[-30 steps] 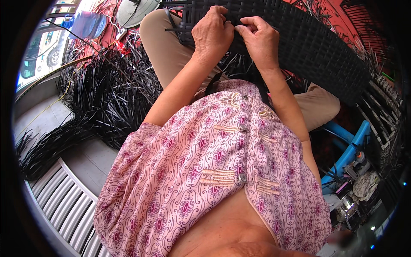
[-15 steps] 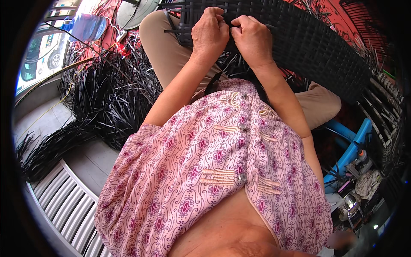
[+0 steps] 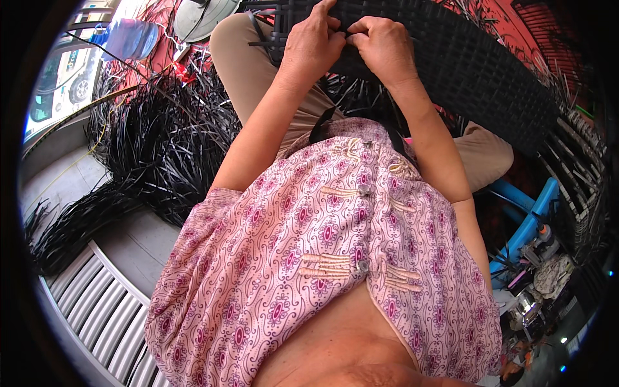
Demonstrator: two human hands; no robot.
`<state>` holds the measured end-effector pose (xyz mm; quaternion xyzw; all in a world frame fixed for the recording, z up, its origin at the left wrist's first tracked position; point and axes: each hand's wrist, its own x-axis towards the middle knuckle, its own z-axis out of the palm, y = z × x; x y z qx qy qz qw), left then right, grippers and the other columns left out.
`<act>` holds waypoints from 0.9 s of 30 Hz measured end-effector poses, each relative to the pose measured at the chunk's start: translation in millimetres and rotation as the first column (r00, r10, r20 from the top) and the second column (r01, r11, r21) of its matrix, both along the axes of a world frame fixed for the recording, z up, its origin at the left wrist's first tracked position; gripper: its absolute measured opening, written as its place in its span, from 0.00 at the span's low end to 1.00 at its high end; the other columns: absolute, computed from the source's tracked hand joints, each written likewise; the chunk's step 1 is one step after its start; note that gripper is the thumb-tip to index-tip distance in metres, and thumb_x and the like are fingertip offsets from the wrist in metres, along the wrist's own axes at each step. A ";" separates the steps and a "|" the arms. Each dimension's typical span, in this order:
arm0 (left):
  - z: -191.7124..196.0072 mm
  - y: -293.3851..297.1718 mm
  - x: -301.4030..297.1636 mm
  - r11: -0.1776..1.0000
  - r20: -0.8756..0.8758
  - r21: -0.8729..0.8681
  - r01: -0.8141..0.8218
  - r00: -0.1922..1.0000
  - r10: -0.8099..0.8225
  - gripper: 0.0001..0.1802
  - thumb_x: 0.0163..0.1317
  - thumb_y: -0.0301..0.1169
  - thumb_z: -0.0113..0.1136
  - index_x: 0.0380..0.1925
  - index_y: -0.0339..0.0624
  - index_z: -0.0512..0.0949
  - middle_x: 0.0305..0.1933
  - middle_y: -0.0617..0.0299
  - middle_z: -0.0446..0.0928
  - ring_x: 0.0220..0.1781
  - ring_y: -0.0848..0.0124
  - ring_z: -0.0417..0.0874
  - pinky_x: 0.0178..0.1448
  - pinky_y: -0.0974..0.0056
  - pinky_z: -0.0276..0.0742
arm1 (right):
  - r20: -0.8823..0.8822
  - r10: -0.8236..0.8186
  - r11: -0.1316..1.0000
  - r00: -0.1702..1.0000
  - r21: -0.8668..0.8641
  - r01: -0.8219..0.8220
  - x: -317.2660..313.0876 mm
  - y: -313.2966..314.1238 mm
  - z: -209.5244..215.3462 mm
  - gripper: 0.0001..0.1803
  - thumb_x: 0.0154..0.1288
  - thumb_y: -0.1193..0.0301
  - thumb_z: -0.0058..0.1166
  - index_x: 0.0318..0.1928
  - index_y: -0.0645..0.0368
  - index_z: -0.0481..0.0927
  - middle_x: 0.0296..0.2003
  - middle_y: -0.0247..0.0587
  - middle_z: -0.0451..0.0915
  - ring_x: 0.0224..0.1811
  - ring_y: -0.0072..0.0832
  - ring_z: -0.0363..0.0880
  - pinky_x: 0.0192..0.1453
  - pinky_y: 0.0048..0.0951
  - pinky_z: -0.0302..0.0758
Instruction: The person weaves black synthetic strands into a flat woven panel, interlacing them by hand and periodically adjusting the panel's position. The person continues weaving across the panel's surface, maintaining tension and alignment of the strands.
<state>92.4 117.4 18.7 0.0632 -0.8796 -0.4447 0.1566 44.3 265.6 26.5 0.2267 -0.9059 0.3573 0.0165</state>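
Observation:
A long panel of black woven flat strips (image 3: 464,71) lies slantwise across my knees, from the upper middle down to the right. My left hand (image 3: 314,44) is at its near edge, forefinger stretched forward and the other fingers bent in against the weave. Close beside it, my right hand (image 3: 385,50) is closed on the same edge, with thumb and forefinger pinched together. The two thumbs almost meet. Whichever strip sits between the fingertips is hidden. Loose strip ends stick out at the panel's left end, beside my left knee.
A big heap of loose black strips (image 3: 161,129) lies to the left. Beyond it are a clear blue water bottle (image 3: 132,39) and a round grey base (image 3: 203,18). A slatted white seat (image 3: 97,309) is at lower left; a blue plastic stool (image 3: 525,226) and clutter stand at right.
My left forefinger has straightened forward from a bent position, and the left hand has shifted slightly. My right hand has moved up a little. The panel stays in place.

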 end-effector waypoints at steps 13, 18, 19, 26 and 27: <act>2.2 -15.6 2.4 0.998 0.058 0.059 0.003 0.998 -0.006 0.25 0.58 0.25 0.70 0.57 0.41 0.78 0.40 0.57 0.87 0.42 0.73 0.88 0.49 0.66 0.83 | -0.216 0.045 0.999 0.975 -0.005 -0.047 2.1 -5.1 -2.2 0.10 0.57 0.71 0.69 0.39 0.54 0.84 0.36 0.39 0.87 0.39 0.42 0.88 0.43 0.41 0.84; -16.6 -46.4 12.2 0.965 0.026 0.263 -0.019 1.000 0.013 0.21 0.61 0.25 0.69 0.55 0.39 0.79 0.39 0.62 0.85 0.42 0.76 0.85 0.50 0.69 0.81 | -0.342 0.072 0.990 0.937 -0.093 -0.110 4.2 2.3 9.1 0.11 0.56 0.71 0.70 0.40 0.52 0.84 0.40 0.36 0.85 0.43 0.38 0.86 0.46 0.38 0.83; -15.0 -56.1 15.8 0.932 0.014 0.362 -0.015 1.000 0.011 0.20 0.62 0.24 0.68 0.55 0.38 0.79 0.39 0.63 0.84 0.42 0.76 0.84 0.50 0.70 0.80 | -0.377 0.031 0.988 0.926 -0.126 -0.084 4.3 3.8 10.0 0.11 0.57 0.71 0.70 0.41 0.52 0.84 0.40 0.35 0.85 0.44 0.38 0.85 0.47 0.37 0.83; 9.5 -97.8 38.1 0.903 -0.055 0.429 0.018 0.998 0.006 0.18 0.62 0.20 0.68 0.53 0.38 0.81 0.40 0.69 0.81 0.43 0.82 0.81 0.48 0.75 0.77 | -0.249 0.016 0.932 0.968 -0.346 -0.104 8.3 -3.2 22.2 0.08 0.62 0.69 0.67 0.42 0.54 0.86 0.37 0.36 0.84 0.39 0.36 0.86 0.43 0.35 0.83; 15.9 -97.2 41.5 0.863 -0.019 0.505 -0.008 1.000 0.020 0.18 0.62 0.20 0.68 0.52 0.37 0.81 0.40 0.69 0.81 0.43 0.81 0.81 0.49 0.74 0.77 | -0.320 0.074 0.912 0.945 -0.361 -0.193 5.2 -9.3 15.4 0.09 0.63 0.67 0.67 0.43 0.54 0.86 0.40 0.37 0.85 0.41 0.37 0.86 0.45 0.36 0.83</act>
